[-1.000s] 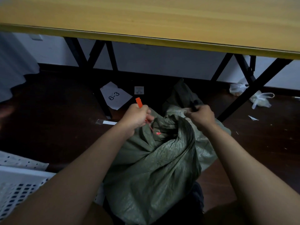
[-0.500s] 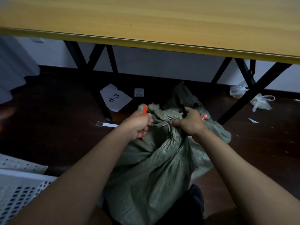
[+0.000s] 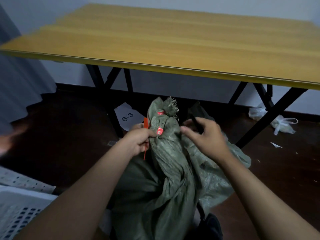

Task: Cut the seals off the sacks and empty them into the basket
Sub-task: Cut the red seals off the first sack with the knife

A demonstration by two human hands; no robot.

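Observation:
A green woven sack stands on the dark floor in front of me, its neck bunched and tied with a red plastic seal. My left hand pinches the seal's red strap at the left of the neck. To the right of the neck, my right hand holds a slim black tool, fingers partly spread, just off the fabric. A white perforated basket sits at the lower left.
A yellow folding table on black crossed legs stands just behind the sack. A paper marked 6-3 lies under it. White plastic bags lie at the right by a table leg. Grey cloth hangs at the left.
My head has tilted up, so the table top now fills the upper view. The sack's neck stands more upright, and my right hand has come off the fabric to its right.

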